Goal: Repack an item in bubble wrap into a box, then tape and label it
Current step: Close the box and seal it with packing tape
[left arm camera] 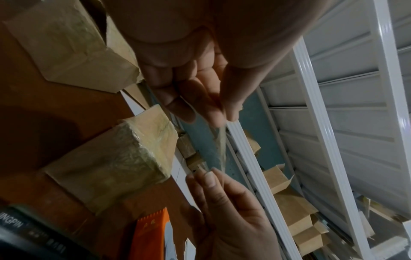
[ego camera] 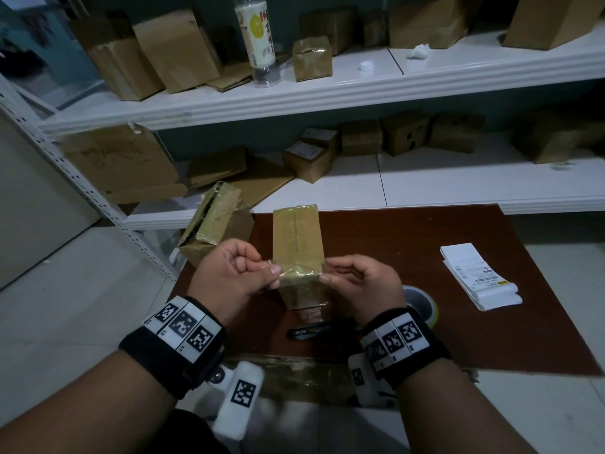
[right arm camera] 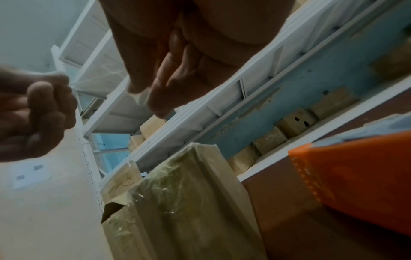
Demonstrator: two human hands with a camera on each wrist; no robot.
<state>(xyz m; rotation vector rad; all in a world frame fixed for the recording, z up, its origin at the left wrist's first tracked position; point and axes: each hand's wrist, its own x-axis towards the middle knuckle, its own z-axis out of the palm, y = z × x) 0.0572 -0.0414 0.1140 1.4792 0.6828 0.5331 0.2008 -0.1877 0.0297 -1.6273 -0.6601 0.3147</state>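
A tall brown cardboard box, glossy with tape, stands on the dark red-brown table. A short strip of clear tape stretches between my two hands just over the box's near top edge. My left hand pinches its left end between thumb and forefinger. My right hand pinches the right end. In the left wrist view the tape strip hangs in the air between the left hand and right hand, apart from the box.
An opened taped box leans at the table's left edge. A tape roll and a black pen-like tool lie near my right wrist. White labels lie at the right. Shelves with several boxes stand behind.
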